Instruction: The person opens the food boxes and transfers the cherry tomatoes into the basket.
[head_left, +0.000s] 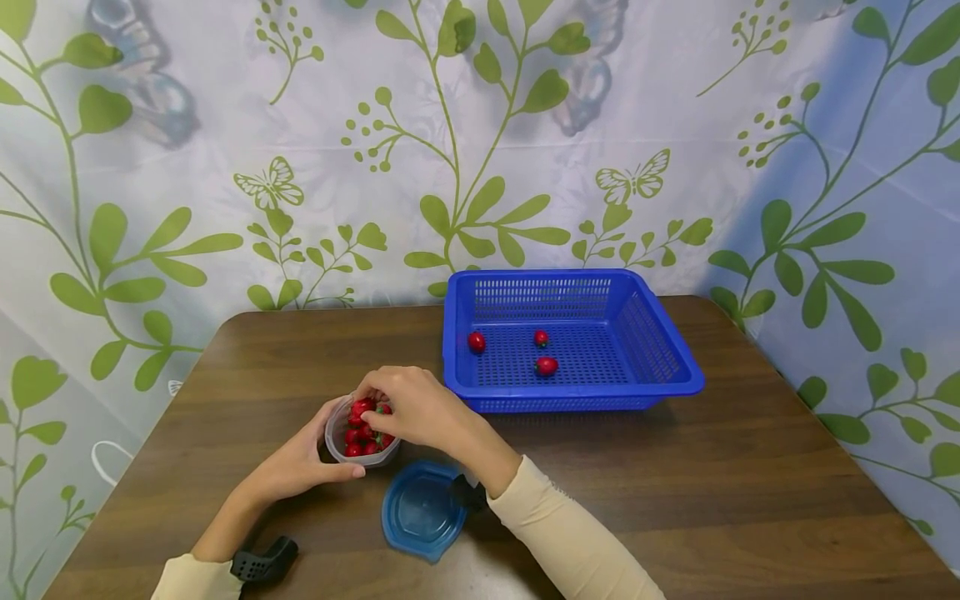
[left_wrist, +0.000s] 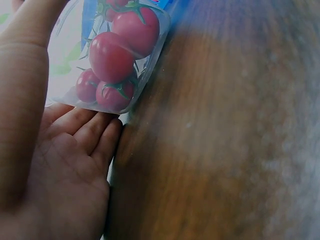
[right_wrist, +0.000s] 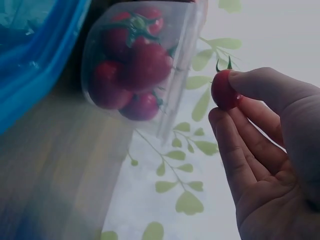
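A small clear plastic container (head_left: 369, 459) stands on the table, filled with red cherry tomatoes (left_wrist: 111, 57) with green stalks. My left hand (head_left: 303, 458) holds it from the left, thumb across the near side and fingers round the far side. Above the open top, my right hand (head_left: 416, 408) pinches one cherry tomato (right_wrist: 226, 91) between thumb and fingertips. The right wrist view shows that tomato apart from the others, its green stalk pointing up.
A blue plastic basket (head_left: 577, 390) stands at the back, with three loose cherry tomatoes (head_left: 547, 366) on its mesh floor. Close in front of the container lies a translucent blue lid (head_left: 423, 508), beneath my right forearm in the head view. A patterned curtain (head_left: 480, 142) hangs behind the wooden table (head_left: 750, 500).
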